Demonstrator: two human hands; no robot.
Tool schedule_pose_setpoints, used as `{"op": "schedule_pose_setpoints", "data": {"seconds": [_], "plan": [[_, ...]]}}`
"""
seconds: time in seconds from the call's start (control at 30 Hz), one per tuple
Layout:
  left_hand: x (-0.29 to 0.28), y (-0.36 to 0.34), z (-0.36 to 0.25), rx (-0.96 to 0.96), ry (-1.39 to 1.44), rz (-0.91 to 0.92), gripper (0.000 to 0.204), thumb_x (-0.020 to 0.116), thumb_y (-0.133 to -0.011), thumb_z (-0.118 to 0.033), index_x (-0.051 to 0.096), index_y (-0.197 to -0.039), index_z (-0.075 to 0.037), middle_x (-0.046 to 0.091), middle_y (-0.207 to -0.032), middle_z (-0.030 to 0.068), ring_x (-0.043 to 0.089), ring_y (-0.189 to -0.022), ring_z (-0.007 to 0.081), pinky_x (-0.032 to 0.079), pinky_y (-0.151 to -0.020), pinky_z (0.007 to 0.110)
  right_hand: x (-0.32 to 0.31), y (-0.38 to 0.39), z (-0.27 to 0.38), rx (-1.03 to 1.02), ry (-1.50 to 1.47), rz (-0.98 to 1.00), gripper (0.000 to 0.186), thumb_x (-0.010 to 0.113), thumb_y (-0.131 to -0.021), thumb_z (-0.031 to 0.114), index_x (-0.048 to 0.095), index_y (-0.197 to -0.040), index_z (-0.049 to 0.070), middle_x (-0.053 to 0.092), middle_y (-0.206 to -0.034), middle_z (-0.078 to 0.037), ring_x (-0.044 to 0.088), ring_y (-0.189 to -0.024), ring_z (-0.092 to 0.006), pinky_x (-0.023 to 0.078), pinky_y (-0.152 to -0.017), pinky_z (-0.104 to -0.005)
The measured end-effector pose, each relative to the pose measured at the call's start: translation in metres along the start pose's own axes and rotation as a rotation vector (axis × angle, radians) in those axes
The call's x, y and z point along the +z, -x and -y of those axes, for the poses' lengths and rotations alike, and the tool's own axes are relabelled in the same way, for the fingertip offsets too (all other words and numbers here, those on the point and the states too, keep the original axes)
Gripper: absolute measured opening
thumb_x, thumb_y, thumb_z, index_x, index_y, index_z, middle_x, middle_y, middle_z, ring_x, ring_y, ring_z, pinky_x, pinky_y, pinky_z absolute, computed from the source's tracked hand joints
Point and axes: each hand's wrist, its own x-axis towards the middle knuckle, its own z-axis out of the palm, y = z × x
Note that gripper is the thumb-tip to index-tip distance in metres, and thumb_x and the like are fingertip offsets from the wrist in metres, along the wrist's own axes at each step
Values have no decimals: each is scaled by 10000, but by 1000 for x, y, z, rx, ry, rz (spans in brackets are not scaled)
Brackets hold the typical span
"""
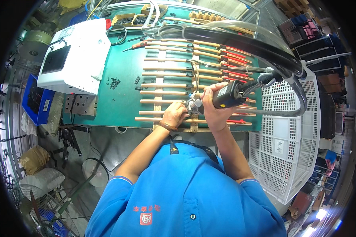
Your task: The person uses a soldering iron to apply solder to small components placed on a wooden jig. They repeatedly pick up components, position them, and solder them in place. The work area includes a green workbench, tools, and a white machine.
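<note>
My right hand (216, 112) is wrapped round a black powered screwdriver (227, 94), fed by a cable and a clear hose. Its metal nose (194, 104) points left, over the near wooden sticks. Close to that nose, my left hand (175, 114) has its fingers bent together at the sticks; what they pinch is hidden. Several thin wooden sticks (162, 93) lie side by side across a slotted wooden rack (158, 103). Small black fittings sit along their middles, and red pieces (236, 74) show near their right ends.
A white machine (81, 55) stands left on the green table (122, 106), with small black parts (114, 83) and an orange-handled screwdriver (139, 45) nearby. A thick black arm (241, 40) with hoses spans overhead. White crates (283, 158) stand right; a blue bin (35, 100) is left.
</note>
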Motion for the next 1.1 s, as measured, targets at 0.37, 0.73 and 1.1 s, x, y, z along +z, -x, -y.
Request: {"op": "schedule_pose_setpoints", "data": {"seconds": [0.37, 0.73, 1.1], "plan": [[0, -2, -4, -35, -86, 0, 207, 743, -652, -126, 598, -786, -62, 568, -835, 88, 566, -852, 280, 482, -736, 367, -1, -3, 4, 11, 30, 20, 220, 572, -788, -123, 504, -961, -5, 578, -804, -47, 584, -724, -93, 501, -627, -234], [2, 0, -5, -42, -90, 4, 243, 754, -632, -132, 577, -780, -57, 563, -832, 90, 560, -849, 286, 476, -735, 366, -8, 1, -15, -12, 113, -26, 178, 637, -751, -95, 553, -893, -29, 601, -792, -49, 555, -673, -75, 482, -606, -220], [0, 0, 4, -13, -82, 65, 299, 745, -648, -113, 602, -905, -60, 579, -921, 95, 562, -907, 290, 478, -797, 389, -6, -34, 28, 57, 19, -93, 242, 564, -814, -78, 489, -1017, 30, 593, -842, -80, 607, -691, -127, 528, -590, -239]]}}
